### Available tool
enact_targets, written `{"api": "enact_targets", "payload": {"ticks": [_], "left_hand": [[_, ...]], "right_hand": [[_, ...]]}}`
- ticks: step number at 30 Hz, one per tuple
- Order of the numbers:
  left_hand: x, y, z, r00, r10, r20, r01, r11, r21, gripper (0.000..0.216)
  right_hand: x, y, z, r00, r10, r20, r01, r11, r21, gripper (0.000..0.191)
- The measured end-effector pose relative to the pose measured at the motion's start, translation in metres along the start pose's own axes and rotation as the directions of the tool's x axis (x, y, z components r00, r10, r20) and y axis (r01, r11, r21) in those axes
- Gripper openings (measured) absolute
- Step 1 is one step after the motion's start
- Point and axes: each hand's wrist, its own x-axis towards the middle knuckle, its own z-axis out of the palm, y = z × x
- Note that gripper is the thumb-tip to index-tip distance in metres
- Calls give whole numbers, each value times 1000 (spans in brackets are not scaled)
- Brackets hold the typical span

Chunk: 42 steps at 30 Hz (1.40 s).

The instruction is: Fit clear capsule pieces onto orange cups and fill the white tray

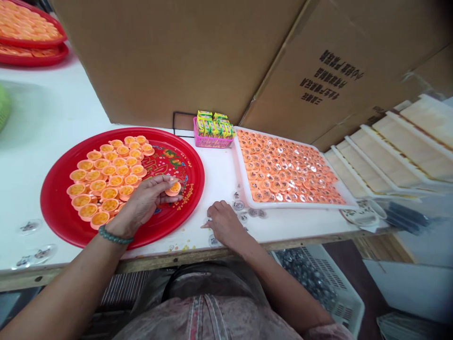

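Observation:
My left hand (150, 198) is over the red round tray (53, 198), its thumb and fingers closed on a small orange plastic cup (173, 189) with yellow bits inside. Many similar orange cups (116, 181) cover the tray's left and middle, and loose yellow beads (187, 193) lie on its right side. At the table's front edge, my right hand (226, 224) has its fingers curled and pinched; what they hold, if anything, is hidden. A clear disc with a dark print (213, 241) lies just below that hand, and more clear discs (239, 205) are scattered beside it.
Right of my hands stands a white tray (249, 189) of orange pieces under shiny clear covers. A pink basket (214, 141) holds small yellow-green boxes. Large cardboard boxes (184, 56) form a wall behind. Below the table, a white crate (348, 295) holds clear pieces.

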Motion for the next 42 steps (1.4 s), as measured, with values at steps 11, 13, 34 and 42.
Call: {"api": "enact_targets", "payload": {"ticks": [11, 13, 34, 42], "left_hand": [[1, -1, -1, 1000, 3, 9, -3, 1000, 9, 18], [1, -2, -1, 1000, -3, 13, 3, 1000, 8, 18], [-4, -4, 0, 994, -12, 108, 13, 1000, -8, 24], [-7, -1, 7, 984, -6, 180, -2, 999, 45, 38]], "right_hand": [[-6, 0, -6, 987, 118, -112, -22, 777, 629, 8], [-4, 0, -13, 973, 205, -107, -29, 567, 823, 7], [51, -8, -22, 933, 344, -100, 70, 100, 993, 22], [64, -1, -47, 980, 16, -199, 165, 494, 853, 7]]}}
